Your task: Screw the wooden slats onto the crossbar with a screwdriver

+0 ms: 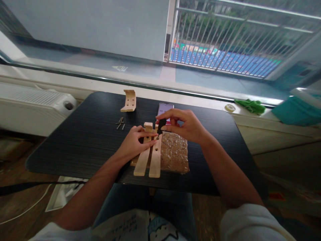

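Observation:
My right hand [182, 124] grips a short black screwdriver [162, 125], held upright with its tip pointing down at the right one of two light wooden strips [154, 164]. My left hand [135, 142] lies across the strips, its thumb and index fingertips closed in around a small metal shaft under the screwdriver; whether that is a screw or the driver's bit I cannot tell. Both strips have holes and a raised block at the far end. They rest side by side on a brown block wrapped in clear plastic [175, 152].
Several loose screws [120, 124] lie on the dark table [100, 144] left of my hands. Behind them stands a curved wooden piece with holes [129, 101]. A lit phone [164, 107] lies beyond my right hand. A tape roll [230, 107] and green cloth [250, 106] sit on the sill.

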`<state>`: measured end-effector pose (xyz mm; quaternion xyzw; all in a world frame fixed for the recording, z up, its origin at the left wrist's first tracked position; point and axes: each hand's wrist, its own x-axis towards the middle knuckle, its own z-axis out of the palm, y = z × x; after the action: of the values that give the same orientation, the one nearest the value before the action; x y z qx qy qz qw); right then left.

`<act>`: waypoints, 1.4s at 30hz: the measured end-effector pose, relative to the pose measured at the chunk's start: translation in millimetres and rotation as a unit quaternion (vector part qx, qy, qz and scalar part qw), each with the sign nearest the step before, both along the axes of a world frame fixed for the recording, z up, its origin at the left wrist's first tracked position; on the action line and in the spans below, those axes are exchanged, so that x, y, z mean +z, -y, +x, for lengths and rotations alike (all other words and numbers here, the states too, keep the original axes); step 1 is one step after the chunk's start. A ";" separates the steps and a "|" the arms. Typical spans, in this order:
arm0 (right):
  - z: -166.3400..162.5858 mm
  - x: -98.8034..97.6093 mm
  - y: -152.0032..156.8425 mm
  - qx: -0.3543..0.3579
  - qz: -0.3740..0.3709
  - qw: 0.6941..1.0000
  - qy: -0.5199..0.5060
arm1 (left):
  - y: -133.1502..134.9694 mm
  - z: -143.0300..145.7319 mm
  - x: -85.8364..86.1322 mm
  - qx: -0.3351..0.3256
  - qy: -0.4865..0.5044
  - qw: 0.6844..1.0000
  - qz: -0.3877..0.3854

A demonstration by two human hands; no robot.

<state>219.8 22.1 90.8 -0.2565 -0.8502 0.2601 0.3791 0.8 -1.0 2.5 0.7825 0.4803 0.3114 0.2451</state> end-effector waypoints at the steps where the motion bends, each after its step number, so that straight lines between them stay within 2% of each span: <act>1: -0.2 -0.2 0.1 0.000 0.004 1.000 -0.002 | -0.3 -0.2 -0.3 -0.001 0.000 1.000 0.001; 30: -8.1 -6.1 1.3 -0.052 0.029 0.998 -0.034 | -0.8 -0.5 -1.5 -0.004 -0.005 1.000 0.008; 42: -9.7 -8.4 1.8 -0.044 0.098 0.994 -0.022 | 0.1 0.1 0.6 0.000 -0.004 1.000 0.002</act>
<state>210.1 20.3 82.5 -0.2498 -0.8506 0.1640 0.4325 0.9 -1.1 3.1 0.7842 0.4807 0.3091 0.2418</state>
